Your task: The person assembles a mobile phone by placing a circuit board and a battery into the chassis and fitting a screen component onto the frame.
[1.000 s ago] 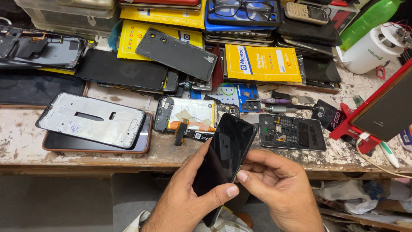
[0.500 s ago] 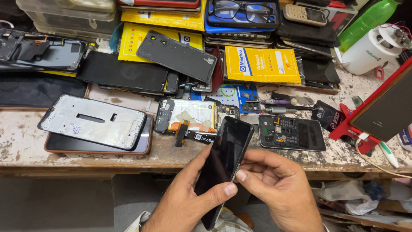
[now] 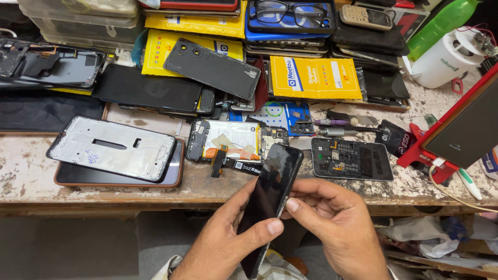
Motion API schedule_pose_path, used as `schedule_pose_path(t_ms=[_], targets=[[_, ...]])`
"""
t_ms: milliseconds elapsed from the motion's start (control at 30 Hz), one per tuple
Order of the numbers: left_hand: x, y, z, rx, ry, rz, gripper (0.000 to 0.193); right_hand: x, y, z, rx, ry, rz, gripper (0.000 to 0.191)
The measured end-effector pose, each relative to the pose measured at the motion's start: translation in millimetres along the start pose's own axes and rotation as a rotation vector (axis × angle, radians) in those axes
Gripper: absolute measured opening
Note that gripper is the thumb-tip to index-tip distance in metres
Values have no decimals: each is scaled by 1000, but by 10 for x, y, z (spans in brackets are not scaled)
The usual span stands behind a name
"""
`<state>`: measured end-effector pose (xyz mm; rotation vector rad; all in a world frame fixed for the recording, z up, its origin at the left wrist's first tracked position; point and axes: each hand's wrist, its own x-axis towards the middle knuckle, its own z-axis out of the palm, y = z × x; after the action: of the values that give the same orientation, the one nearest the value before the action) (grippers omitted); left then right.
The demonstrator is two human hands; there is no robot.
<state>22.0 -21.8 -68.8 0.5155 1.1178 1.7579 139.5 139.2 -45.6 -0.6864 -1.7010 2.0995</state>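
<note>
Worn, paint-flecked wooden workbench (image 3: 31, 176), perhaps grey floor (image 3: 67, 249) beneath, even light.

Glossy black phone (image 3: 270, 199), yellow packet (image 3: 316, 78), green bottle (image 3: 441, 21), red stand (image 3: 420, 153), speckled white bench (image 3: 31, 176)

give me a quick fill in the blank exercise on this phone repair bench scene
1. Both hands, the left hand and the right hand, hold a black phone ______ edge-up in front of the workbench.
2. The silver metal frame lies on top of a dark ______ with a brown rim.
3. A pair of ______ rests on the blue case at the back.
4. The bottle at the top right is ______ in colour.

Missing words: screen; phone; glasses; green
</note>
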Motion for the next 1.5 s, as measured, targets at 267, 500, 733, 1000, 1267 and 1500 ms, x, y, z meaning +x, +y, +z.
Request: schedule_pose_path(t_ms=[267, 500, 733, 1000, 1267, 1500], targets=[[8, -23, -26, -16, -23, -2, 77, 13, 17, -5, -12, 9, 13, 29], [7, -42, -28, -43, 12, -27, 78, 2, 19, 8, 20, 11, 4, 30], [7, -58, -11, -2, 17, 13, 79, 7, 39, 21, 50, -24, -23, 29], [7, -105, -35, 26, 35, 22, 81, -14, 56, 5, 33, -60, -51, 28], [27, -179, -83, -45, 32, 28, 80, -43, 91, 2, 42, -66, -49, 35], [58, -293, -80, -323, 59, -75, 80, -5, 37, 56, 7, -58, -87, 36]])
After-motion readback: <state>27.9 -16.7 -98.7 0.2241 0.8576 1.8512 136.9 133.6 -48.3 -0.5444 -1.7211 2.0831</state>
